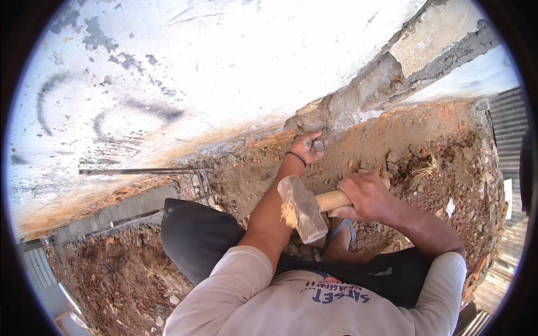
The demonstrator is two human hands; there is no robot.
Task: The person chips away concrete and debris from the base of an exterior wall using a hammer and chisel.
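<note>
My right hand (364,196) is wrapped round the pale wooden handle of a sledgehammer (309,215). Its blocky grey metal head hangs over my left forearm, with splintered wood showing at one side of the head. Ahead of it, my left hand (307,150) reaches to the foot of the wall, fingers closed round a grey round-ended piece (318,145) seen end-on; the rest of that piece is hidden. Right by those fingers is the broken concrete edge (330,115) at the base of the white wall (224,67).
Steel reinforcing bars (140,171) stick out at the left, near a grey concrete beam (123,210). Loose soil and rubble (414,162) lie around my sandalled foot (343,238). Corrugated metal sheets (509,126) stand at the right edge. My dark-clad knee (196,238) is bent at the left.
</note>
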